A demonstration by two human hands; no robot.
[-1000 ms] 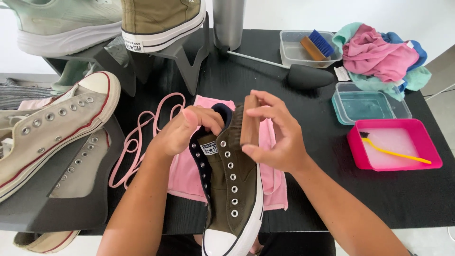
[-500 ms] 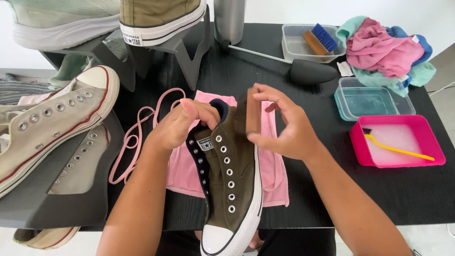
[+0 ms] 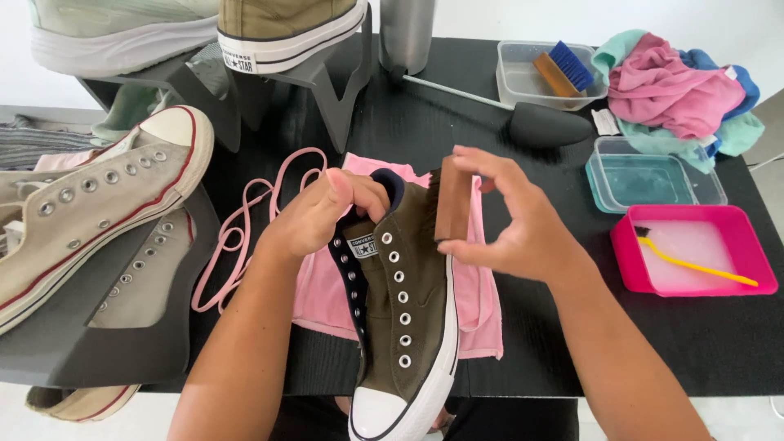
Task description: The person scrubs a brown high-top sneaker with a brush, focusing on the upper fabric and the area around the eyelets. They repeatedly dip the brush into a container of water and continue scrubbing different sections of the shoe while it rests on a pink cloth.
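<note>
Olive canvas sneaker [image 3: 408, 327], white rubber toe; hands grip collar, wooden brush [image 3: 453, 200].

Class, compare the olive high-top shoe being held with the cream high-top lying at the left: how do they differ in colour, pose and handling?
The olive high-top shoe is dark green-brown; the cream high-top is off-white with a red sole stripe. The olive one is held over a pink cloth by the left hand, while the right hand presses a brown brush to it; the cream one lies untouched on its side. Both are unlaced, with white toe caps.
</note>
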